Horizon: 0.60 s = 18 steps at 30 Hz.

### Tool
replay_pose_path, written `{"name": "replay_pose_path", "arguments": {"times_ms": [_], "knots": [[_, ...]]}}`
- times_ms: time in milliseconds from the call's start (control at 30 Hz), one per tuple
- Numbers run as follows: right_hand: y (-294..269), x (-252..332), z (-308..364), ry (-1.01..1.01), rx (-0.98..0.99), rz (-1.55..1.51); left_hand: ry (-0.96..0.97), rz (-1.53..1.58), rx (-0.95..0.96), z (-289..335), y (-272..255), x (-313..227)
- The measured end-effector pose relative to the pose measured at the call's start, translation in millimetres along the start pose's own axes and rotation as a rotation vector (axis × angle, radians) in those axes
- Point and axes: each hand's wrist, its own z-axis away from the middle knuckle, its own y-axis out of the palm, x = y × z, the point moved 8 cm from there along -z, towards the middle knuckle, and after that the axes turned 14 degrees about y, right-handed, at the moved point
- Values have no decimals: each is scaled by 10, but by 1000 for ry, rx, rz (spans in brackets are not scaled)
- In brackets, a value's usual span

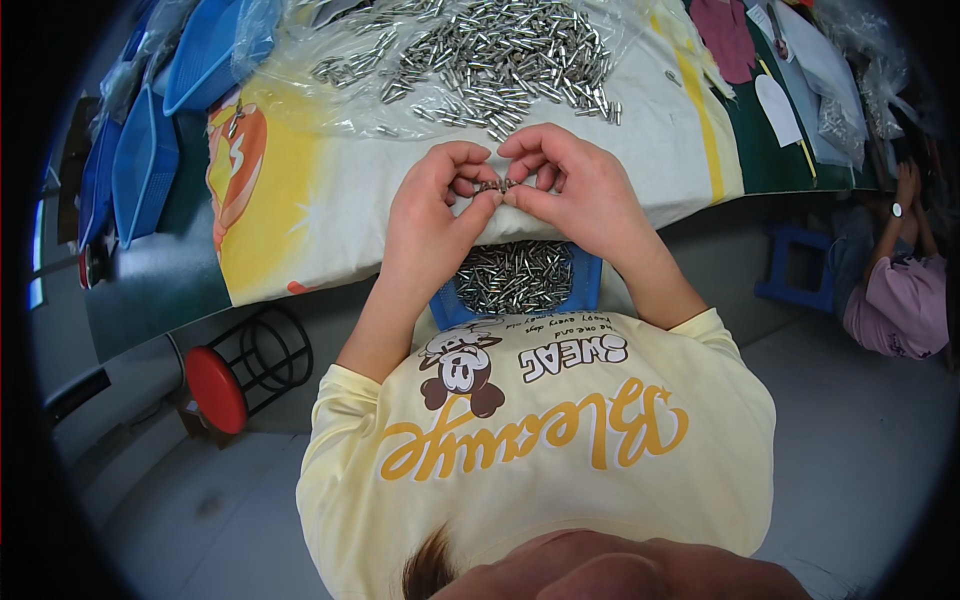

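Note:
Both hands meet at the table's near edge, fingertips pinched around small shiny metal parts. My left hand (435, 205) is closed, thumb and forefinger on one end of a small metal part (490, 186). My right hand (575, 185) pinches the other end, its fingertips nearly touching the left ones. Whether it is one piece or two joined pieces is too small to tell. Beyond the hands lies a heap of slim silver metal pins (500, 60) on clear plastic. Below my wrists, a blue basket (590, 285) in front of my body holds many similar pins.
A white and yellow cloth (340, 220) covers the green table. Blue plastic baskets (145, 165) stand at the left, and a red-topped stool (217, 390) is below. At the right lie a white paper piece (778, 108) and plastic bags. Another person (900, 300) sits beside a blue stool (797, 268).

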Motion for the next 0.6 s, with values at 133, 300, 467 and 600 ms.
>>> {"name": "replay_pose_path", "arguments": {"times_ms": [133, 300, 467, 600], "knots": [[1, 7, 31, -31, -12, -8, 20, -5, 20, 28, 19, 26], [3, 39, 50, -106, -25, -22, 46, 12, 42, 38, 31, 27], [1, 67, 53, -128, -31, 2, 57, 19, 51, 32, 41, 44], [14, 53, 43, -127, -26, 25, 79, 6, 19, 37, 24, 40]]}}
